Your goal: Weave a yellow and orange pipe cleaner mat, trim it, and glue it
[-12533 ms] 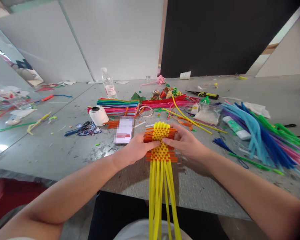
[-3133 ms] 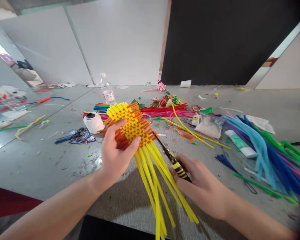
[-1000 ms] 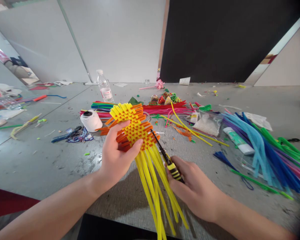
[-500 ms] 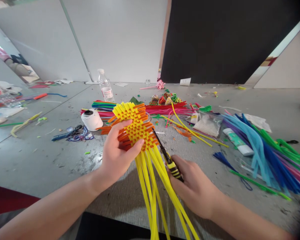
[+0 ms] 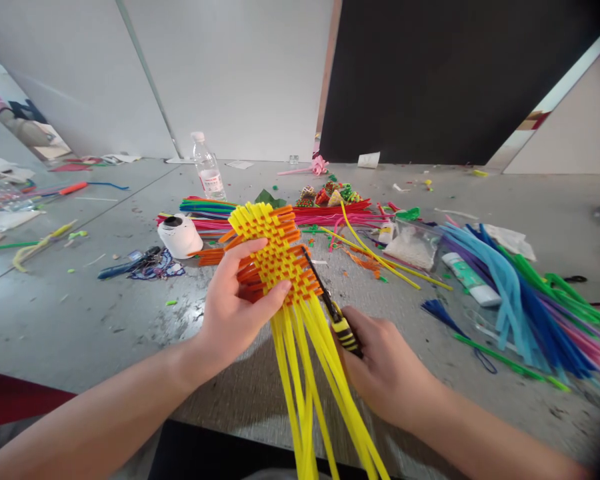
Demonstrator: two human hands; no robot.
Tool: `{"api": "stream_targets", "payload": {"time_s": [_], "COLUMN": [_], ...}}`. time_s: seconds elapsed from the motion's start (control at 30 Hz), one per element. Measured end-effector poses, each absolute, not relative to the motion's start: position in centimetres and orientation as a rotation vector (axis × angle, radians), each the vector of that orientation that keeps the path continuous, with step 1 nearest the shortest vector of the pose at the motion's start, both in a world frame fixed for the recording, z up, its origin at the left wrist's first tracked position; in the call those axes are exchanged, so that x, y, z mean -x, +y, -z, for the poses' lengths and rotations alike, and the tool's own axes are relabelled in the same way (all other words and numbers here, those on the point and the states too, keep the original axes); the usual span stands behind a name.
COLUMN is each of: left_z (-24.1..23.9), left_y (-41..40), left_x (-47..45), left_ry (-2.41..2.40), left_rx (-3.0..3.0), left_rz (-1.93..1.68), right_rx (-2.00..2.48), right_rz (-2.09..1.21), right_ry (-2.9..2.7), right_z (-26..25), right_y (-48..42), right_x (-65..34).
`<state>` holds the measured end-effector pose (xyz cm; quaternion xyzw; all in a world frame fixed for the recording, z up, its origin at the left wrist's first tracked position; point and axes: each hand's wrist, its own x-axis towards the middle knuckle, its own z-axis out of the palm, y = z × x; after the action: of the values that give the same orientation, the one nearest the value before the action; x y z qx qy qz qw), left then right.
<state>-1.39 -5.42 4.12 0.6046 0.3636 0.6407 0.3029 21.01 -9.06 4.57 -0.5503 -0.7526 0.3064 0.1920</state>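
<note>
soft light, glare on the table (image 5: 95, 327) far left, edges stretched

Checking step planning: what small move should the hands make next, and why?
Probably nudge the slim black tool with a yellow-striped handle toward the thin orange stem ends. The right hand holds it with its tip beside the right edge of the yellow-and-orange woven panel, where those ends jut out; the left hand grips the panel. Whether the tip touches, I can't tell.

1. No word, brand or number can be read.
2. The label (image 5: 211, 181) on the clear bottle (image 5: 203, 157), upper left of centre, bears red lettering, illegibly small.
3. Any print on the green-and-white tube (image 5: 471, 279), right, is too blurred.
</note>
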Motion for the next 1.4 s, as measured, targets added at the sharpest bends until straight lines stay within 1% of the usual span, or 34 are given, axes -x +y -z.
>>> {"api": "stream_targets", "payload": {"time_s": [0.13, 0.37, 0.7, 0.93, 1.17, 1.4], "left_z": [-4.0, -4.2, -4.2, -4.0, -4.0, -4.1], "left_y": [-5.5, -5.8, -6.0, -6.1, -6.1, -6.6], "left_x": [1.3, 1.2, 1.2, 1.0, 0.9, 0.8], "left_ry": [0.970, 0.950, 0.959, 0.907, 0.926, 0.897], "left_rx": [-1.602, -1.575, -1.516, -1.501, -1.502, -1.443], "left_rz": [-1.697, -1.633, -1.589, -1.576, -1.638, -1.536], "right_rx": [1.580, 1.539, 1.596, 1.537, 1.583, 1.553], "right_rz": [-0.770, -0.796, -0.652, -0.742, -0.758, -0.768], "right_ry": [-2.134, -2.123, -2.114, -2.118, -2.093, -2.063], "right_z": [-4.5, -4.6, -4.0, -4.3, -4.6, -4.4], "right_y": [-8.9, -8.6, -8.6, -8.5, -8.5, -8.3], "right_x": [-21.0, -20.8, -20.9, -20.7, -20.6, -20.6]}}
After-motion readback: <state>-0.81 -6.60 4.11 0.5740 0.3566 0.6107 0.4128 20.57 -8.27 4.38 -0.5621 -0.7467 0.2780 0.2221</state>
